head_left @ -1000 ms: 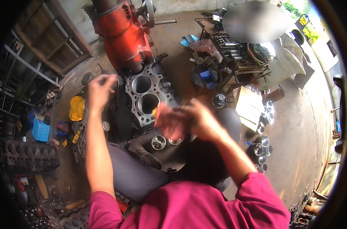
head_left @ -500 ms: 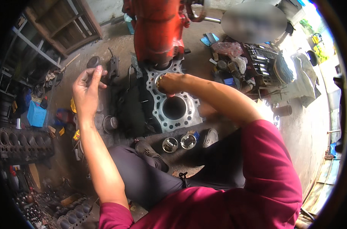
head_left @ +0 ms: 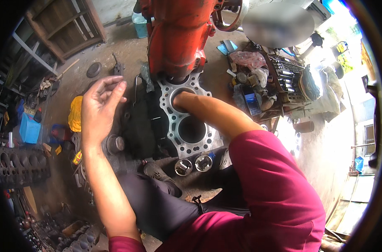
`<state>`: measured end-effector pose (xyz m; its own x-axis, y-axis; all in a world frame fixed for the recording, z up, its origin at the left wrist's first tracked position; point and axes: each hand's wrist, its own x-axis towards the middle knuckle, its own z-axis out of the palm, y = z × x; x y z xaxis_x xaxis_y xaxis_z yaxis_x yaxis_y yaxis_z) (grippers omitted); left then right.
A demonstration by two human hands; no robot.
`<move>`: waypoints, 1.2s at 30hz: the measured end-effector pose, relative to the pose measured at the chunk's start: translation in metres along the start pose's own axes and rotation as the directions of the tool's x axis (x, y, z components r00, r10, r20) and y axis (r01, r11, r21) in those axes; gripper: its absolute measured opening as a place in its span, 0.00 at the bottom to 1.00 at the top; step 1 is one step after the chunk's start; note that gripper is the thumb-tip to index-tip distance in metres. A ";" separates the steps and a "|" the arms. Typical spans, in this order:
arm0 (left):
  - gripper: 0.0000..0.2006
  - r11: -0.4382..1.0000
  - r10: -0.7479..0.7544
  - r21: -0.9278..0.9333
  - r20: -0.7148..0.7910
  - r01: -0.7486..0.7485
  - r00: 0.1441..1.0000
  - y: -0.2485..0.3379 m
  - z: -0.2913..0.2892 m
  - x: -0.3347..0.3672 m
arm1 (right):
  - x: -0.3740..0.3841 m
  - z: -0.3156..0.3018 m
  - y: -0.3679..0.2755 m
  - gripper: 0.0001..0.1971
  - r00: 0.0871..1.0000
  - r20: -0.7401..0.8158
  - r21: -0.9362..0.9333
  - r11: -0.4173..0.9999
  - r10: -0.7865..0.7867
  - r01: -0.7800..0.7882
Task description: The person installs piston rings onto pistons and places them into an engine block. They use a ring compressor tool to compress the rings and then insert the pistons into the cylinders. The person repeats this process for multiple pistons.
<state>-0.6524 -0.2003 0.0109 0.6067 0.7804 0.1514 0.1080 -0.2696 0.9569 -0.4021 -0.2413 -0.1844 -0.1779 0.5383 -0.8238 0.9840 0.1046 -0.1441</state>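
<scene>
My right hand (head_left: 181, 101) is down inside the middle bore of the engine block (head_left: 214, 142). The wrist and back of the hand show at the bore's rim, but the fingers are hidden below the deck. Off to the left, my left hand (head_left: 102, 107) is raised with its palm turned inward. Its fingers are loosely bent and stand apart from the thumb, and nothing shows in them. A red machine head (head_left: 176, 42) hangs over the far end of the block. Another bore (head_left: 191, 128) lies uncovered nearer to me.
Two pistons (head_left: 183, 167) stand between my feet and the block. A bench with sockets (head_left: 286, 80) is at the right. Other cylinder blocks (head_left: 21, 161), a blue container (head_left: 30, 128) and a yellow cloth (head_left: 75, 113) are at the left.
My right hand has gone from the rim of the middle bore down into it, and the forearm has followed. My left hand stays raised, its fingers slightly changed. The view has shifted a little.
</scene>
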 end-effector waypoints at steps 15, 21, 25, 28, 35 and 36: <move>0.20 0.996 -0.081 0.037 0.170 0.076 0.982 -0.007 -0.015 -0.022 | -0.311 -0.058 -0.031 0.17 0.648 -0.761 0.073 0.996 0.024 0.049; 0.20 0.986 -0.099 0.148 0.192 0.071 0.976 -0.009 -0.008 -0.023 | -0.372 0.084 -0.056 0.15 -0.390 -0.859 0.301 0.944 0.330 0.136; 0.22 0.949 0.024 0.303 0.193 -0.083 0.981 0.000 0.016 -0.029 | -0.259 0.178 -0.118 0.19 0.186 -0.953 0.249 0.968 0.241 0.023; 0.24 0.941 0.056 0.307 0.281 -0.145 0.958 0.013 0.050 -0.054 | -0.248 0.197 -0.134 0.20 0.707 -0.654 0.521 0.838 0.268 0.164; 0.30 0.970 0.241 -0.169 0.738 -0.174 0.630 0.061 0.110 -0.136 | -0.338 0.146 -0.147 0.21 0.333 -0.894 0.441 0.712 0.299 0.546; 0.28 0.988 0.149 -0.144 0.745 -0.061 0.650 0.063 0.103 -0.138 | -0.344 0.147 -0.152 0.23 0.326 -0.873 0.487 0.679 0.362 0.550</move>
<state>-0.6483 -0.3838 0.0251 0.9974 0.0465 0.0558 -0.0436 -0.2323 0.9717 -0.4890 -0.5656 0.0399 0.2912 0.9435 0.1581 0.5742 -0.0402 -0.8177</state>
